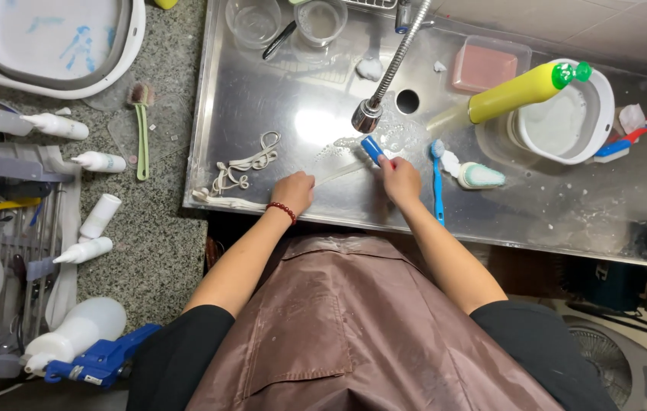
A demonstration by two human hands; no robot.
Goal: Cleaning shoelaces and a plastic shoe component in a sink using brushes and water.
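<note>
head | white strap [339, 172] between left hand [293, 190] and right hand [399, 179]

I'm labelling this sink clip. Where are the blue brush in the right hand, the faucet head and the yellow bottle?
blue brush [372, 148], head view, on its handle.
faucet head [367, 116], head view, on the nozzle.
yellow bottle [512, 94], head view, mid-body.

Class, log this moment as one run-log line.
left hand: holds pale strip | right hand: holds blue brush | place: steel sink, under faucet
</note>
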